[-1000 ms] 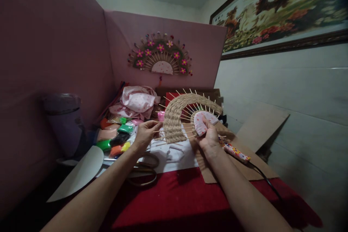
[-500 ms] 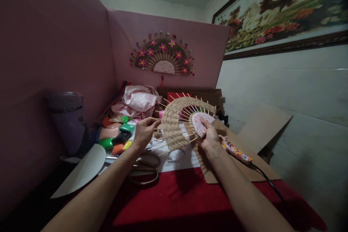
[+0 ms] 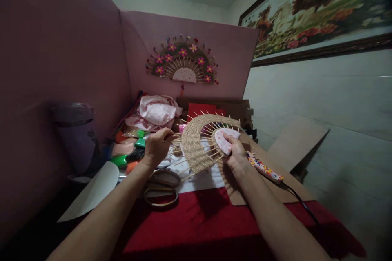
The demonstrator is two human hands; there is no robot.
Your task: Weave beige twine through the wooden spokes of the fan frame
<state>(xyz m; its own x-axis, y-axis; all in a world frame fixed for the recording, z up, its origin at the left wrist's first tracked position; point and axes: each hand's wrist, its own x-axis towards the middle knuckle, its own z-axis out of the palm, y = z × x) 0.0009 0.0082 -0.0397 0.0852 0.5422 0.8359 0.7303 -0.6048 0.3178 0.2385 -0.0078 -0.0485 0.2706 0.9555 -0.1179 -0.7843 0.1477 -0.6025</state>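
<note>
Clock directions taken from the middle of the woven twine fan (image 3: 196,147), as seen in the view.

Fan: raised over the worktop, tilted, its arched band of twine laced across thin pale sticks; bare stick ends poke out past the outer edge. Half-round hub covered in white spotted cloth.

Right hand (image 3: 237,158), at 4 o'clock: closed round the hub, thumb on top, bearing the fan. Left hand (image 3: 156,147), at 9 o'clock: fingertips drawn in at a stick end. Too small to tell whether they pinch it or merely touch.

Step in hand, by my reading: handling or checking the outer stick ends while the hub is braced. Any move along that edge calls for a steady right-hand hold and a light left-hand touch; pressing hard could bend a stick or twist the band.

Nearby: gold-handled scissors (image 3: 161,196) at 7 to 8 o'clock; colored packets (image 3: 119,161) at 8 to 9; crumpled spotted cloth (image 3: 157,110) at 10 to 11; flower-decorated fan (image 3: 183,52) on the pink panel near 12. Flower-patterned corded tool (image 3: 265,170), probably a glue gun, at 4, on cardboard (image 3: 294,189). Red tablecloth (image 3: 190,224) at 6.
</note>
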